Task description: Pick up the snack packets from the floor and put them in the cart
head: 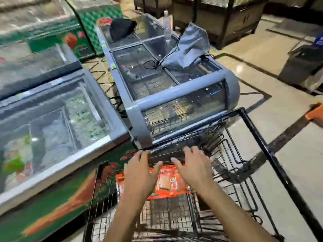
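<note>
The orange snack packets (167, 182) are lying inside the black wire cart (241, 173), resting on its wire floor toward the far end, and you are seeing them between and beneath your two hands. Your left hand (139, 177) is hovering just above the packets at their 9 o'clock side, palm down, fingers spread wide and gripping nothing; whether the palm is brushing the wrapping you cannot tell. Your right hand (194, 168) is hovering at the packets' 2 o'clock side, palm down too, fingers splayed and loose, with nothing in its grasp. Both forearms are reaching in over the near edge of the cart from 6 o'clock.

At 12 o'clock from the cart, a grey chest freezer (176, 91) is standing with its rounded end just beside the cart's far rim. A grey drawstring bag (190, 48) is lying on its glass lid, with a clear bottle (167, 28) standing near it and a black cloth bundle (122, 27) sitting at the freezer's far end. At 9 o'clock, a second freezer with a green printed side (52, 123) is running alongside the cart. At 3 o'clock, the glossy tiled floor (288, 154) is stretching away.
</note>
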The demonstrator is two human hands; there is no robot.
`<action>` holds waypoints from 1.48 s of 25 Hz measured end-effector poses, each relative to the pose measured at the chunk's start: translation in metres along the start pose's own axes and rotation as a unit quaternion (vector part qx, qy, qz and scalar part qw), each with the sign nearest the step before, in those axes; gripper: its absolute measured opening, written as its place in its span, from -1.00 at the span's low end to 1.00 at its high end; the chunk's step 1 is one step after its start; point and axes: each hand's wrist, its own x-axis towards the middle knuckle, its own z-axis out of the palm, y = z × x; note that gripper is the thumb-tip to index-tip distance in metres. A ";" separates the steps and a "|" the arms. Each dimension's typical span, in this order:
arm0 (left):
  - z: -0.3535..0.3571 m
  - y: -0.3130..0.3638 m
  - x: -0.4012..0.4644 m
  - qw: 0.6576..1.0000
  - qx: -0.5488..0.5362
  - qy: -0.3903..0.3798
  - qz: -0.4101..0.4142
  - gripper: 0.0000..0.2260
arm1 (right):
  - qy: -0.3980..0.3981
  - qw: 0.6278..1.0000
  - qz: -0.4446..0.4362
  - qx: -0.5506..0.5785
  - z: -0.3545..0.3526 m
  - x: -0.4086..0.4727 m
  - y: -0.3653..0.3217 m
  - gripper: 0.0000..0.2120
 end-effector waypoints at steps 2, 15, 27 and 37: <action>-0.056 0.015 -0.026 0.999 0.030 0.040 -0.008 -0.41 | 0.050 0.998 -0.028 0.010 -0.048 -0.013 -0.007 -0.36; -0.239 -0.073 -0.286 0.939 0.087 0.280 -0.179 -0.45 | 0.039 0.961 -0.273 0.012 -0.171 -0.191 -0.192 -0.35; -0.278 -0.234 -0.713 0.799 0.145 0.360 -0.459 -0.58 | -0.011 0.816 -0.577 0.012 -0.078 -0.559 -0.401 -0.39; -0.225 -0.293 -0.991 0.607 0.089 0.372 -0.696 -0.61 | -0.065 0.632 -0.772 0.030 0.030 -0.817 -0.492 -0.41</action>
